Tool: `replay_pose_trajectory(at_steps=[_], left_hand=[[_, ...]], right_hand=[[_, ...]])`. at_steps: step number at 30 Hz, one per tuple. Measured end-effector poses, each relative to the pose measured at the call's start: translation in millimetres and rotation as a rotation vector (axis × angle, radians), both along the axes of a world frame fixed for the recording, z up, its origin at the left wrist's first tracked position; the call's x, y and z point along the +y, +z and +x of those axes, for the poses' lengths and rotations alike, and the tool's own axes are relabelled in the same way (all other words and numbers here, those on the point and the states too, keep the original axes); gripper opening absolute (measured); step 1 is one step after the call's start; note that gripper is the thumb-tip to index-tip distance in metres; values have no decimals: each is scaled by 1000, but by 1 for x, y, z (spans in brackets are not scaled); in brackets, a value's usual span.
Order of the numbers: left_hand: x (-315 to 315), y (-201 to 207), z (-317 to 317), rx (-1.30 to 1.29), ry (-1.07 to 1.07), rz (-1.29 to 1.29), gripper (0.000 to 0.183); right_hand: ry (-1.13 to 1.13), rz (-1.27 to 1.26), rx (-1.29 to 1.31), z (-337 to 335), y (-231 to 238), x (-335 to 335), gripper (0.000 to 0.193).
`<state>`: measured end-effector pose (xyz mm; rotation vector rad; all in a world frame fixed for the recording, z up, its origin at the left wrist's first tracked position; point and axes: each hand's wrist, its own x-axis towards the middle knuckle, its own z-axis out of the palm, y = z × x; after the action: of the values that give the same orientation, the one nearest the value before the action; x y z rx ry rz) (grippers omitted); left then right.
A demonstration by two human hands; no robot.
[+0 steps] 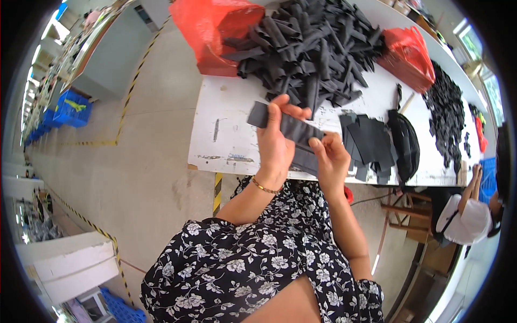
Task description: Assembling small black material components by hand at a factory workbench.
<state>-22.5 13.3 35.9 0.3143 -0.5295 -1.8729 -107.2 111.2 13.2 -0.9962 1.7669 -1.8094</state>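
Between my two hands a strip of black fabric is stretched at a slant over the near edge of the table. My left hand is closed on its left part, thumb on top, with a short end sticking out past the thumb. The right end is pinched between thumb and fingers of my right hand. Another dark piece shows below the strip, between the hands; I cannot tell whether it is joined to it. Flat black fabric pieces lie stacked just right of my right hand.
A big heap of black fabric strips covers the far side of the white table, between two red plastic bags. A black pouch lies right of the stack. Another person sits at the far right, near a second black heap.
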Motion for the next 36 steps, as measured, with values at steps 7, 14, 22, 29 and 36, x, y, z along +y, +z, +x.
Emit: replay_pose_trajectory(at_steps=[7,14,22,29,36], left_hand=[[-5,-8,2,53,-26,-56,34],[-95,-30,61,134,291,-86,27],[-56,-10,11,164,87,-52,31],[-43,-22,8,158,3,143,31],[-75,-25,28,285,59,95,24]], right_hand=[[-76,-77,-519,-9,26,2,23],[-187,-193,-481,-73,-13,24,17],[147,-36,-146,1,12,-17,34],[32,90,173,0,8,-31,28],[-103,194,248,-56,-16,2,24]])
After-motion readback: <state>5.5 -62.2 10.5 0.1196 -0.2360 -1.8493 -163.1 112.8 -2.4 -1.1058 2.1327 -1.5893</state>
